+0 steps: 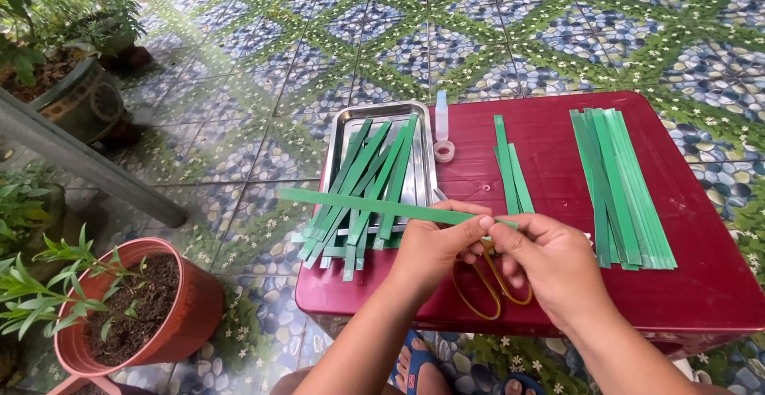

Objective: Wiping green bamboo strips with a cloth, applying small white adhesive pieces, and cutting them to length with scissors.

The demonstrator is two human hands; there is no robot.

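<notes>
Both hands meet over the near edge of the red desk [685, 283], sharing one long green strip [374, 205]. The left hand [434, 244] has its grip closed on the strip with thumb and fingers, and the right hand [550, 263] pinches the strip's right end; the strip runs out leftward, level, above the metal tray [344, 128] of green strips. Yellow-handled scissors [486, 283] lie beneath the hands. A small glue bottle [441, 116], a few strips [510, 172] and a larger pile [617, 184] lie farther back.
</notes>
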